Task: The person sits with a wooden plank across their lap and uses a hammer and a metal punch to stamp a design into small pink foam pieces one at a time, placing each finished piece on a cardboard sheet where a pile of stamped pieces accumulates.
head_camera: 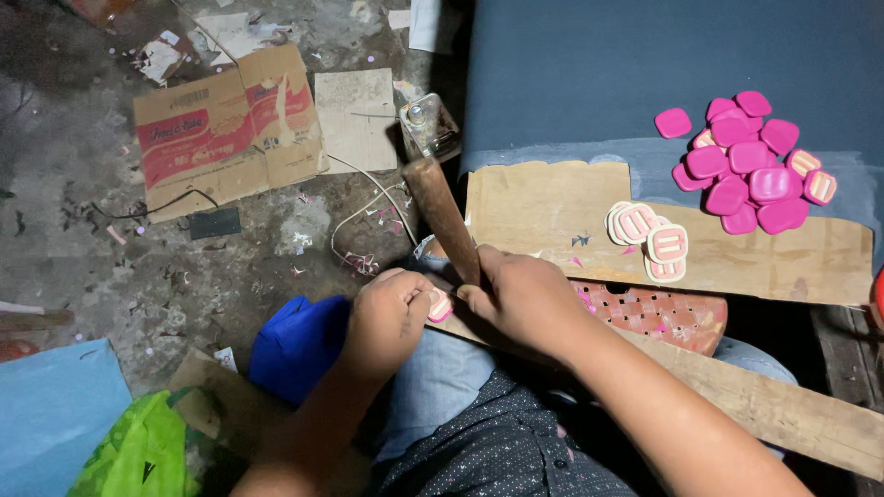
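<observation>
My right hand [520, 299] grips the wooden handle of a hammer [440, 212], whose metal head [427, 124] points away from me. My left hand [391, 313] pinches a small pink and cream buckle piece [440, 306] against a wooden plank [773, 405] laid across my lap. Both hands are close together, almost touching. A few cream-faced buckle pieces [649, 239] lie on a cardboard sheet [543, 216] just beyond my right hand. A heap of several magenta pieces [750, 166] sits on the dark blue surface [589, 74] at the far right.
A flattened red and brown cardboard box [226, 129] and scraps litter the dirty floor [110, 267] on the left. White wire [368, 221] loops near the hammer. A blue pouch [299, 345] and green bag [138, 456] lie by my left knee. A red perforated plastic piece [658, 317] is under the cardboard.
</observation>
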